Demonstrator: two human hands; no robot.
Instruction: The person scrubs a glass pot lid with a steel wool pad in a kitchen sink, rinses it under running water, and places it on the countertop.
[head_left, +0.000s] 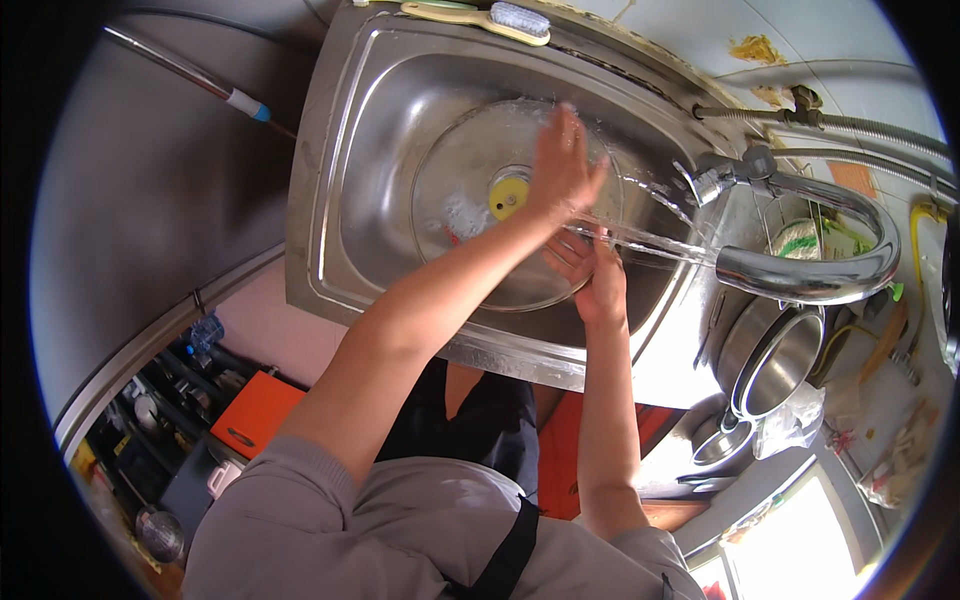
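A stainless steel sink basin (375, 180) lies before me, with a round, clear dish or lid (429, 247) inside it. My right hand (600, 281) holds the near right part of its rim, fingers showing through the clear material. Above the dish, my left hand (566, 169) is slightly blurred, holding nothing, its fingers extended. Water streams from the curved chrome faucet (810, 277) onto my left wrist and near my right hand. A yellow drain strainer (508, 199) shows beside my left wrist, and white suds (465, 215) lie left of it.
A scrub brush (517, 21) rests on the sink's far ledge. Metal pots (784, 364) and a plastic bag (787, 424) stand right of the sink. Flexible hoses (885, 127) run along the tiled wall. A metal pole (172, 64) is at upper left.
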